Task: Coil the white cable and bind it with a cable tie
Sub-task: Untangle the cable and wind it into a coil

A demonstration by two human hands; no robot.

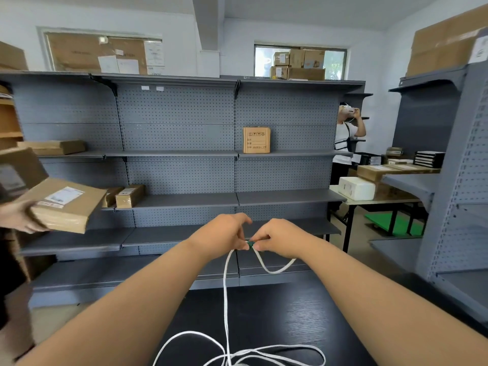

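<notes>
Both my hands are raised in front of me, fingertips nearly touching. My left hand and my right hand pinch a small green piece on the white cable between them. From the left hand the cable hangs straight down to the black table, where it lies in loose loops. A short white loop sags below my right hand. I cannot tell whether the green piece is a cable tie.
Grey pegboard shelving stands right behind the table, with a few cardboard boxes. At the left, another person's hand holds a cardboard parcel. A second person stands at the back right beside a table with boxes.
</notes>
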